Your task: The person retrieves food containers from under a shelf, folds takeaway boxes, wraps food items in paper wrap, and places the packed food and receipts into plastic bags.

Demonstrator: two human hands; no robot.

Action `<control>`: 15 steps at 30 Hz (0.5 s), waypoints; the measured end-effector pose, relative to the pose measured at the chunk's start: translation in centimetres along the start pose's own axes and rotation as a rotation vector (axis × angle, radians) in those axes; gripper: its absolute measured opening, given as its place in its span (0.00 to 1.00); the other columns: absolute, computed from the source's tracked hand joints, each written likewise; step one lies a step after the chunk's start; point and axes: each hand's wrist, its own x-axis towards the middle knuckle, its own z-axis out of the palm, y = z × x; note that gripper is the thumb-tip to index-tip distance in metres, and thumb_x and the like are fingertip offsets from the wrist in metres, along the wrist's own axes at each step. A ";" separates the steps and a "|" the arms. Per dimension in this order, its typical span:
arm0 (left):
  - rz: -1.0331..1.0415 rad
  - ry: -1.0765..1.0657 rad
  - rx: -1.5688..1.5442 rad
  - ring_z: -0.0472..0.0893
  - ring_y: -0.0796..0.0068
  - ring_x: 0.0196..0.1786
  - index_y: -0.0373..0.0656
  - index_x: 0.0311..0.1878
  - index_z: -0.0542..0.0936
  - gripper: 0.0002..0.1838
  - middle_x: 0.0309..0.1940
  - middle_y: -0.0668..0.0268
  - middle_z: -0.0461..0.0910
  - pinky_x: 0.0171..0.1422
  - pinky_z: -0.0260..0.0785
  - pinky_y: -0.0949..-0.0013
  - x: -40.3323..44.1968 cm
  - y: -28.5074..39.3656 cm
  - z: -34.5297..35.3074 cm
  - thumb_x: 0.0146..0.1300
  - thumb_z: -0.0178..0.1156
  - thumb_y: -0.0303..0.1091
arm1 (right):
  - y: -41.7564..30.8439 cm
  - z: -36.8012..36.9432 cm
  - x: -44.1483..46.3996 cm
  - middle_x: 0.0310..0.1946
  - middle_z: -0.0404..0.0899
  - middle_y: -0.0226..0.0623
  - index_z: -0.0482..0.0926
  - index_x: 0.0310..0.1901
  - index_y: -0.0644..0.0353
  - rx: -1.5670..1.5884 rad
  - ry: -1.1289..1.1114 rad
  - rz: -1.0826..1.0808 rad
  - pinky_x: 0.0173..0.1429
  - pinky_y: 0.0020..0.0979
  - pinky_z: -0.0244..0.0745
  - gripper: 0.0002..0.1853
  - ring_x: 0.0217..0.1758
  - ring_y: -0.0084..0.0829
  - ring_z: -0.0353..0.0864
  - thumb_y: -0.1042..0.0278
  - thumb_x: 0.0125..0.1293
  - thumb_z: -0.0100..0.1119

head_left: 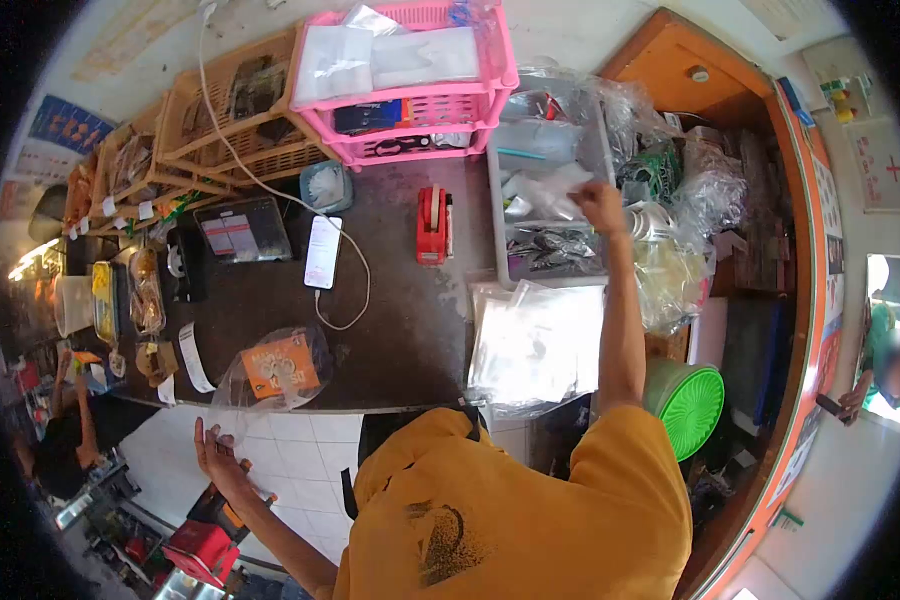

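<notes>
My left hand is at the counter's front edge, fingers stretched and apart. Just beyond it lies a clear plastic bag with an orange printed box inside. Whether my fingers touch the bag's loose edge is hard to see. Over the grey divided tray, my right hand is closed with its fingers bent together. Anything between those fingers is too small to make out. Beneath and beside that hand, the tray's compartments hold clear plastic packaging and small dark packets.
A stack of clear plastic sleeves lies before the tray. On the counter are a red tape dispenser, a charging phone and a tablet. A pink rack stands behind. Another person is at far left.
</notes>
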 end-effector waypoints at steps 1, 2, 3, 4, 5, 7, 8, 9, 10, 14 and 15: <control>0.017 -0.025 0.001 0.74 0.80 0.38 0.42 0.68 0.74 0.23 0.50 0.63 0.77 0.49 0.68 0.74 0.1 -0.1 -0.1 0.70 0.58 0.32 | 0.3 -1.0 -0.2 0.27 0.84 0.36 0.87 0.35 0.61 0.422 -0.047 0.064 0.35 0.32 0.76 0.09 0.29 0.29 0.82 0.64 0.60 0.71; 0.034 -0.047 0.003 0.74 0.79 0.38 0.42 0.67 0.74 0.23 0.53 0.62 0.77 0.49 0.69 0.73 0.1 -0.2 -0.1 0.70 0.58 0.32 | 1.1 -2.1 -0.5 0.31 0.85 0.32 0.86 0.39 0.61 0.843 -0.100 0.134 0.34 0.30 0.76 0.09 0.30 0.25 0.82 0.66 0.61 0.71; 0.036 -0.039 0.149 0.76 0.78 0.40 0.41 0.67 0.75 0.22 0.56 0.59 0.77 0.50 0.69 0.72 0.1 -0.3 0.1 0.70 0.58 0.31 | 3.7 -2.0 -0.8 0.39 0.85 0.30 0.83 0.47 0.61 1.207 -0.055 0.312 0.36 0.26 0.78 0.11 0.35 0.22 0.82 0.71 0.63 0.67; 0.038 -0.015 0.293 0.77 0.77 0.42 0.40 0.66 0.75 0.22 0.60 0.57 0.77 0.50 0.70 0.71 0.3 -0.2 0.4 0.70 0.58 0.31 | 7.8 -1.9 -0.1 0.39 0.84 0.33 0.80 0.51 0.62 0.755 -0.115 0.420 0.41 0.28 0.80 0.17 0.40 0.24 0.84 0.73 0.60 0.67; 0.117 -0.119 0.337 0.79 0.75 0.46 0.39 0.64 0.77 0.21 0.60 0.58 0.79 0.50 0.71 0.70 -0.1 0.2 0.6 0.69 0.59 0.30 | 6.1 -2.4 -0.6 0.38 0.84 0.36 0.78 0.55 0.60 0.629 -0.014 0.390 0.39 0.30 0.81 0.21 0.38 0.27 0.85 0.75 0.58 0.65; 0.118 -0.189 0.376 0.79 0.78 0.44 0.36 0.52 0.84 0.14 0.45 0.64 0.86 0.50 0.71 0.73 -1.1 1.5 2.0 0.67 0.62 0.32 | 2.2 -4.0 -1.9 0.35 0.84 0.41 0.73 0.64 0.58 0.350 0.187 0.366 0.36 0.33 0.83 0.32 0.34 0.32 0.88 0.80 0.54 0.60; 0.113 -0.213 0.498 0.79 0.80 0.40 0.36 0.49 0.85 0.13 0.38 0.66 0.85 0.47 0.71 0.75 -0.5 1.1 1.5 0.67 0.64 0.34 | -1.9 -3.5 -2.7 0.34 0.84 0.39 0.76 0.61 0.59 0.528 0.332 0.158 0.37 0.32 0.84 0.27 0.31 0.30 0.87 0.81 0.57 0.58; 0.100 -0.183 0.465 0.77 0.83 0.35 0.37 0.44 0.87 0.11 0.31 0.71 0.84 0.40 0.68 0.75 0.1 0.6 1.2 0.66 0.65 0.35 | -7.2 -3.8 -4.0 0.37 0.85 0.39 0.79 0.57 0.61 0.633 0.313 -0.033 0.38 0.31 0.84 0.22 0.36 0.27 0.87 0.82 0.60 0.54; 0.126 -0.175 0.549 0.75 0.85 0.31 0.37 0.41 0.87 0.11 0.28 0.72 0.82 0.36 0.66 0.76 0.3 1.5 1.7 0.66 0.65 0.35 | -13.5 -2.6 -5.3 0.42 0.86 0.41 0.82 0.54 0.63 0.604 0.373 -0.019 0.44 0.31 0.83 0.16 0.42 0.28 0.85 0.79 0.66 0.54; 0.099 -0.114 0.064 0.75 0.85 0.30 0.37 0.48 0.86 0.11 0.29 0.71 0.83 0.35 0.65 0.77 1.9 2.6 2.7 0.69 0.61 0.33 | -31.8 8.0 -13.4 0.55 0.84 0.40 0.84 0.55 0.61 1.110 -0.280 -0.279 0.62 0.33 0.73 0.17 0.55 0.33 0.81 0.65 0.70 0.55; 0.071 -0.126 -0.030 0.75 0.85 0.31 0.37 0.50 0.85 0.12 0.30 0.70 0.84 0.35 0.65 0.77 2.4 2.9 2.7 0.69 0.60 0.32 | -39.0 9.1 -16.0 0.53 0.84 0.41 0.84 0.55 0.61 0.876 -0.516 -0.353 0.61 0.33 0.73 0.18 0.55 0.34 0.81 0.71 0.64 0.56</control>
